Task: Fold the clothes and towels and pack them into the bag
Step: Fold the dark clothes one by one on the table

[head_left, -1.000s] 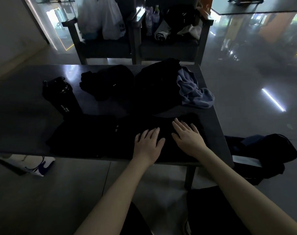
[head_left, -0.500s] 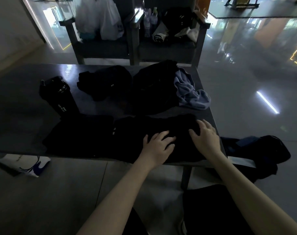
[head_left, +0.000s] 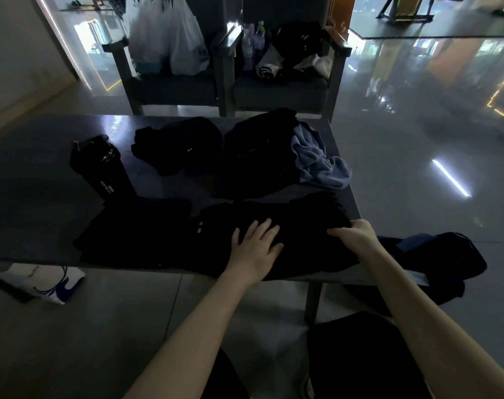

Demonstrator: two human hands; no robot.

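A black garment (head_left: 288, 223) lies spread along the near edge of the dark table (head_left: 29, 180). My left hand (head_left: 255, 244) presses flat on its middle, fingers spread. My right hand (head_left: 357, 236) grips the garment's right end at the table's right edge, fingers curled under the cloth. A second flat black piece (head_left: 135, 228) lies to the left. Behind are a black heap (head_left: 181, 145), another black pile (head_left: 259, 151) and a blue-grey towel (head_left: 319, 162). A dark bag (head_left: 446, 260) sits on the floor to the right.
A black bottle (head_left: 104, 168) stands at the table's left. Two dark chairs (head_left: 273, 87) behind hold white plastic bags (head_left: 170, 38), bottles and clothes. A white and blue bag (head_left: 43, 283) lies on the floor under the table's left.
My right hand slid right from the garment's middle to its right end and curled round the edge. My left hand moved a little right and stays flat on the cloth.
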